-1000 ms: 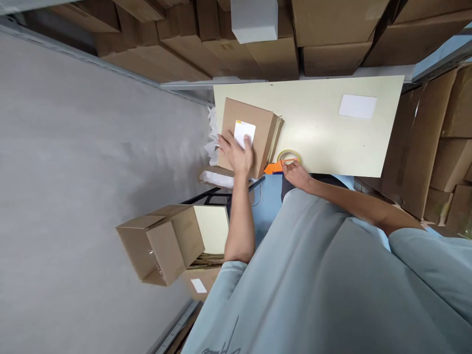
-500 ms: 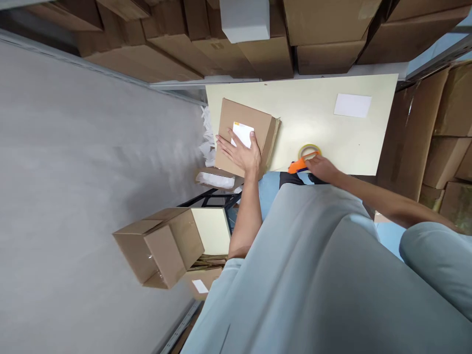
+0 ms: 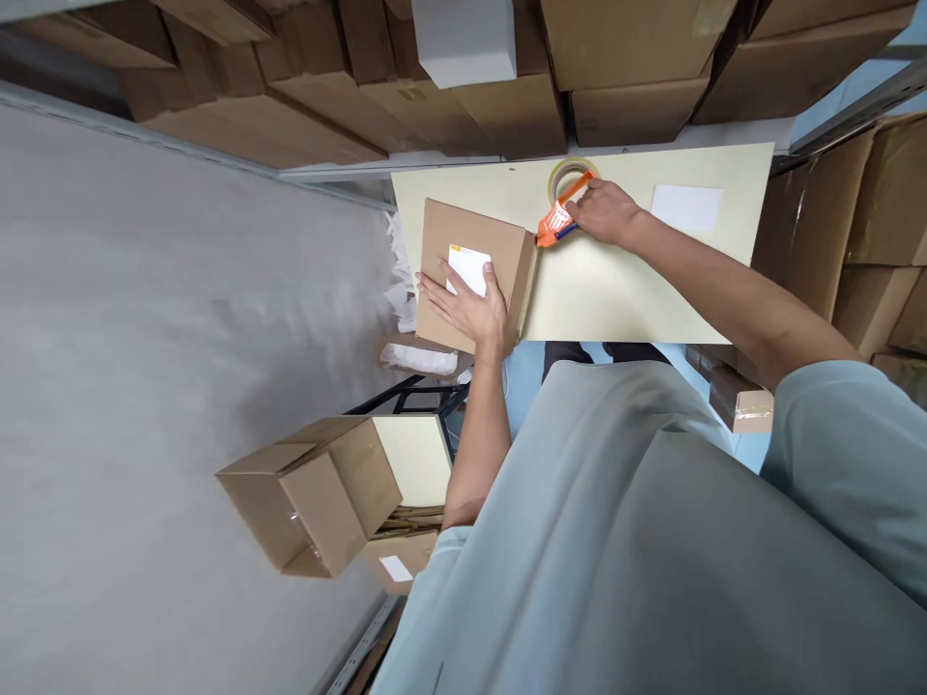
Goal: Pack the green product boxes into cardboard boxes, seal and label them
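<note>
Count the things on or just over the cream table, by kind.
box: 1
tape dispenser: 1
white label: 2, the other stuck on the box
Total: 4

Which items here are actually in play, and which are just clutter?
In use:
- left hand, flat on the cardboard box beside its white label
- right hand, gripping the tape dispenser by the box's edge

Lying about:
- loose white sheet on the table
- open carton, lower left
- stacked cartons behind
</note>
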`<state>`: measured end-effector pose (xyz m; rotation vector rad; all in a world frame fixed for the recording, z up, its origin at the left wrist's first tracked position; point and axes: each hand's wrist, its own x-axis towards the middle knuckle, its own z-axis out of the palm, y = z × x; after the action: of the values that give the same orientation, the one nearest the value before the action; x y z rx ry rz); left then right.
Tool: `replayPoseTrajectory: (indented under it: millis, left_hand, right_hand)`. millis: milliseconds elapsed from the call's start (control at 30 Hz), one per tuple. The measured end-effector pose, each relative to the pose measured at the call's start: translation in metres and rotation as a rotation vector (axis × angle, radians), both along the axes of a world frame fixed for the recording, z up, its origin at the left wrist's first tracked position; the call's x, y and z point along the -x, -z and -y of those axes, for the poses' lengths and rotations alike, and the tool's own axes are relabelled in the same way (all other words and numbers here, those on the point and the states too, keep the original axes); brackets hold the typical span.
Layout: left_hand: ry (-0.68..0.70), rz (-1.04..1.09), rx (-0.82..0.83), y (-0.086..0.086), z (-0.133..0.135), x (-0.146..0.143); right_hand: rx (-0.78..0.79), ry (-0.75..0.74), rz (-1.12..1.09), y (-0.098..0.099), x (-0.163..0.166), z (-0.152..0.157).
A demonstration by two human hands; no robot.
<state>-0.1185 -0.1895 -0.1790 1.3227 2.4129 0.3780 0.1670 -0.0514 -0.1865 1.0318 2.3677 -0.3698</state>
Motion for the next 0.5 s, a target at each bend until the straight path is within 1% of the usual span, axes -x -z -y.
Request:
replayPoseTrajectory:
  millis: [67, 100, 133, 200, 300, 367, 433, 500]
  left_hand:
    - [-0.002, 0.07, 0.004, -0.003, -0.006, 0.005]
    - [-0.004, 0.11, 0.006, -0.005, -0.014, 0.007]
    - [-0.01, 0.145, 0.008, -0.005, -0.025, 0.009]
    - [-0.038, 0.186, 0.004, -0.003, -0.057, 0.01]
    - [-0.105, 0.24, -0.013, 0.013, -0.119, 0.004]
    - [-0.133, 0.293, -0.006, 0.027, -0.153, -0.002]
    - [-0.122, 0.258, 0.001, 0.04, -0.168, -0.006]
    - [-0.029, 0.188, 0.006, 0.045, -0.166, -0.005]
  right_hand:
    - [-0.006, -0.018, 0.001, 0.005, 0.005, -0.007]
    - [-0.018, -0.021, -0.005, 0.006, 0.004, -0.009]
    - [-0.032, -0.021, -0.009, 0.007, 0.003, -0.009]
    - [-0.055, -0.028, -0.015, 0.007, 0.001, -0.007]
    - [-0.071, -0.014, -0.022, 0.01, 0.003, -0.005]
    - [-0.069, 0.021, -0.022, 0.013, 0.004, -0.004]
    - [-0.051, 0.059, -0.036, 0.014, 0.004, 0.001]
    - [-0.03, 0.084, -0.066, 0.012, 0.002, 0.015]
